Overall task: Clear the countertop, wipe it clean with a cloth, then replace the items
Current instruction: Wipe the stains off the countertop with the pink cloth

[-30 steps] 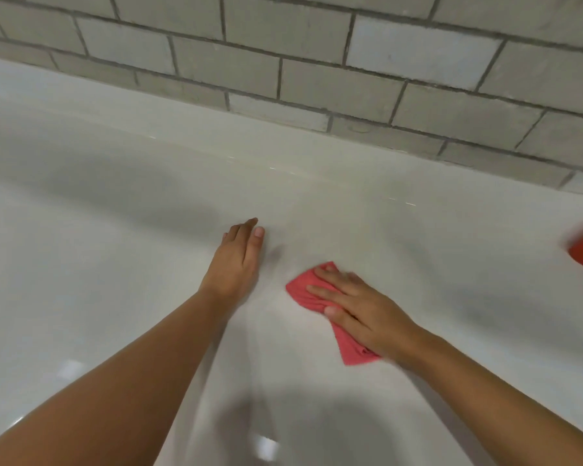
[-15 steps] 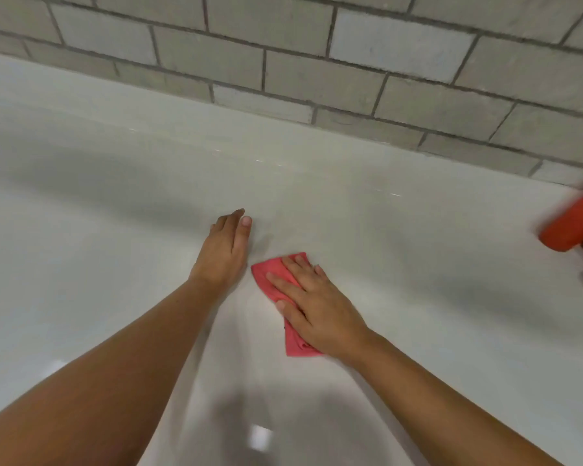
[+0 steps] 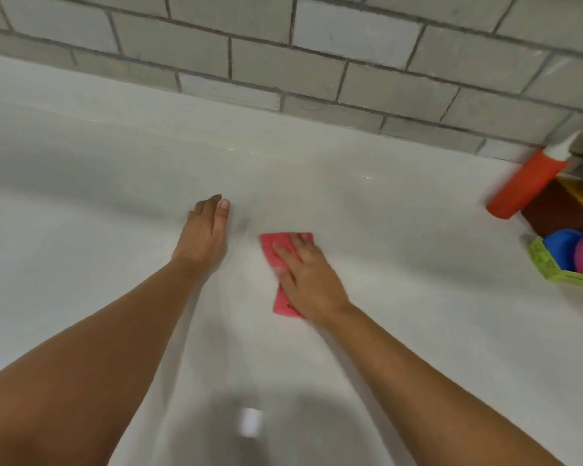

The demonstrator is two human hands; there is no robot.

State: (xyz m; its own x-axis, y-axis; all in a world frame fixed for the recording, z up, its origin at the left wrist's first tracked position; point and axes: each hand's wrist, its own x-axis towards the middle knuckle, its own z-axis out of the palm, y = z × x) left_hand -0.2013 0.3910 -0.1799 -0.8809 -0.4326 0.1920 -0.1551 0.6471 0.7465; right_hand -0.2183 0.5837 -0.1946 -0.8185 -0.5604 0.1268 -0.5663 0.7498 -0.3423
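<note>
While wiping the desk [image 3: 418,297], presses pink cloth [image 3: 270,244] down under flat right hand [image 3: 308,280], seemingly bracing on flat, empty left hand [image 3: 204,235] nearby.

right hand [image 3: 308,280] flat on red cloth [image 3: 280,297] | left hand [image 3: 204,235] resting on white countertop [image 3: 418,264] | orange bottle [image 3: 527,181] far right

Cloth [image 3: 285,274] on countertop [image 3: 401,264], right of left hand [image 3: 204,235]; bottle [image 3: 525,183] far right.
</note>
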